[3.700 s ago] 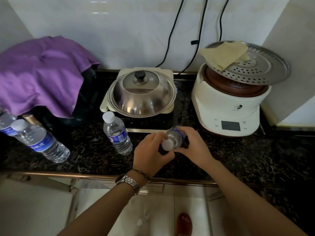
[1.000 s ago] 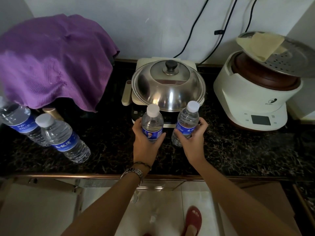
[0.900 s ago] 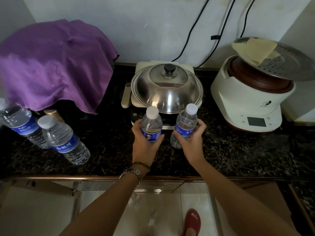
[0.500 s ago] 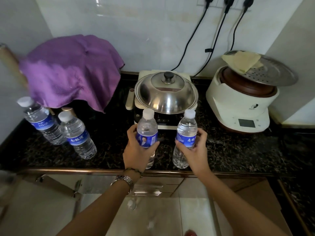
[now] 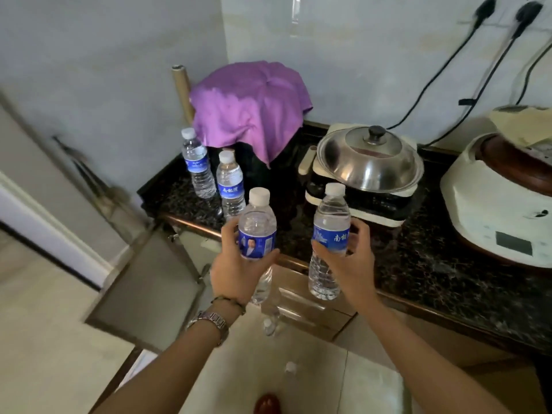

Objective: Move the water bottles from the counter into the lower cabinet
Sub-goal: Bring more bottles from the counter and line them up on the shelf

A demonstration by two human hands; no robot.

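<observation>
My left hand (image 5: 236, 267) grips a clear water bottle (image 5: 257, 225) with a white cap and blue label, held upright in front of the counter edge. A second, similar bottle (image 5: 330, 234) is gripped upright by my right hand (image 5: 349, 264), also off the counter. Two more bottles (image 5: 197, 164) (image 5: 230, 183) stand on the dark speckled counter (image 5: 433, 264) at its left end. Below the counter, the lower cabinet's door (image 5: 149, 288) hangs open to the left; the cabinet's inside is mostly hidden behind my hands.
A purple cloth (image 5: 251, 109) drapes something at the back left. A lidded steel pot (image 5: 369, 159) sits on a cooktop mid-counter, and a white cooker (image 5: 495, 210) stands at the right. Cords hang on the wall. Small bottle caps (image 5: 270, 325) show low near the floor.
Both hands lifted their bottles off the counter and drew them back past its front edge. My view swung back and left, revealing the open cabinet door.
</observation>
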